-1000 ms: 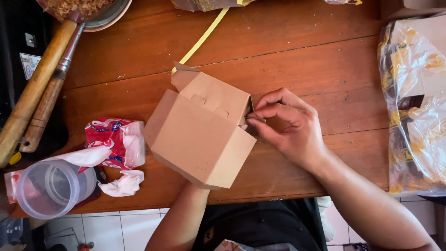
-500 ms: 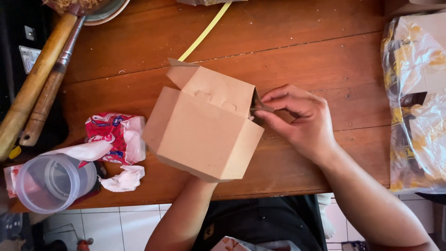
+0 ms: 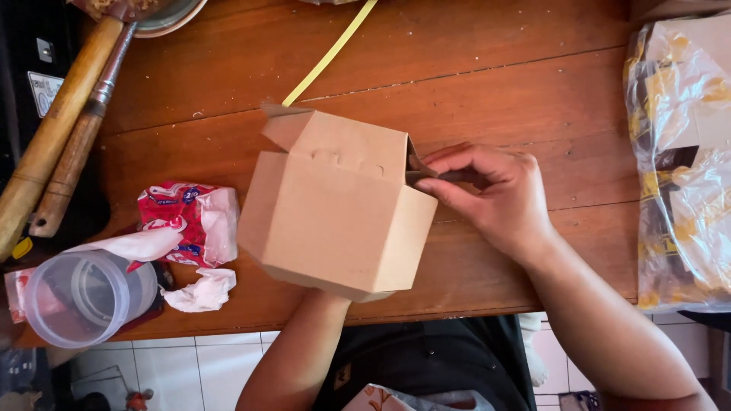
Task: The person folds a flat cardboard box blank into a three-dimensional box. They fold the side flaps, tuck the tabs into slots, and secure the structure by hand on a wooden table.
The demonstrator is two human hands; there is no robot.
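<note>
A brown cardboard box (image 3: pixel 335 209) is sitting tilted above the near edge of the wooden table (image 3: pixel 495 84), partly folded. The right hand (image 3: pixel 491 194) is pinching a side flap at the box's right edge. The left hand is lying hidden behind the box; its grip cannot be told. A red tissue packet (image 3: pixel 190 221), crumpled tissue (image 3: pixel 202 291) and clear plastic jug (image 3: pixel 84 297) are lying left; a plastic-wrapped bundle (image 3: pixel 681 152) is sitting right. Since the earlier frames, the box is sitting slightly lower and rotated.
</note>
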